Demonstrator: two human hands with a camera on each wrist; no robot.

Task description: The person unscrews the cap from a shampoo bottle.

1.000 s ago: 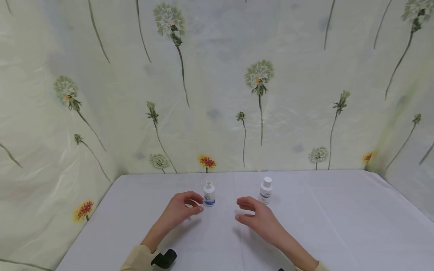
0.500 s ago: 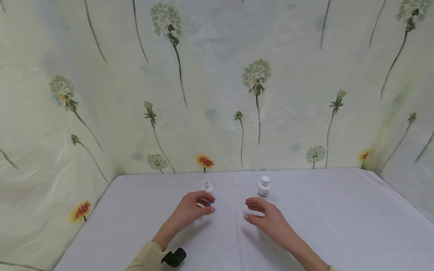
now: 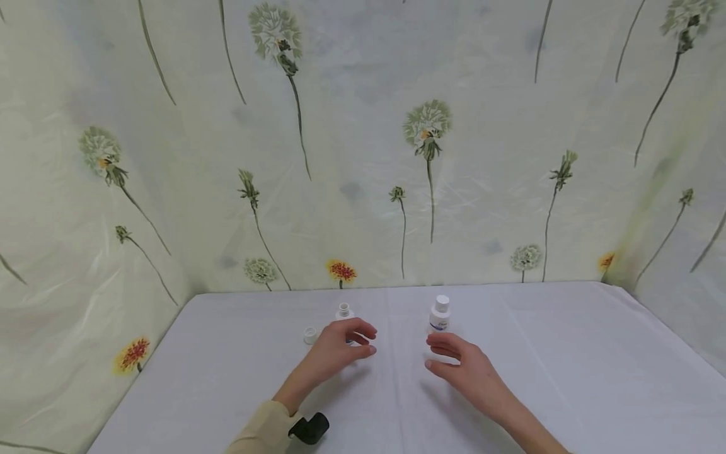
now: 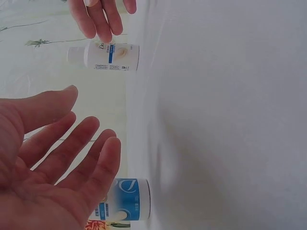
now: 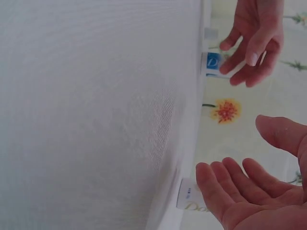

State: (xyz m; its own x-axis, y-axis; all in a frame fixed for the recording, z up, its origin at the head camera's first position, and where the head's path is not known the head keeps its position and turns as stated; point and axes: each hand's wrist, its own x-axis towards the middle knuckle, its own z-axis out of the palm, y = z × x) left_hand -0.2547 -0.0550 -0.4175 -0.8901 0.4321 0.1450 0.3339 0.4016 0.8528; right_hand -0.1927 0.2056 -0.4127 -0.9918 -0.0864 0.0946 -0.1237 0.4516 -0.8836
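Observation:
My left hand (image 3: pixel 343 347) hovers over the cloth with loosely bent fingers and nothing between them. It partly covers an uncapped white bottle (image 3: pixel 343 310) behind it, whose threaded neck shows above the knuckles. The left wrist view shows that bottle's blue label (image 4: pixel 130 197) past the fingers. A loose white cap (image 3: pixel 309 335) lies to the left of this bottle. My right hand (image 3: pixel 469 373), its fingers relaxed and holding nothing, is in front of a second white bottle (image 3: pixel 440 314) with its cap on. Both bottles stand upright.
A white cloth (image 3: pixel 556 366) covers the table. Behind it and at both sides hangs a curtain (image 3: pixel 351 126) printed with dandelions. A black strap-like device (image 3: pixel 309 429) sits at the left wrist by the beige sleeve (image 3: pixel 263 429).
Both hands have drifted to the right, still holding nothing. The left hand has passed in front of the uncapped bottle, and the loose cap has come into sight beside it. The view has shifted slightly.

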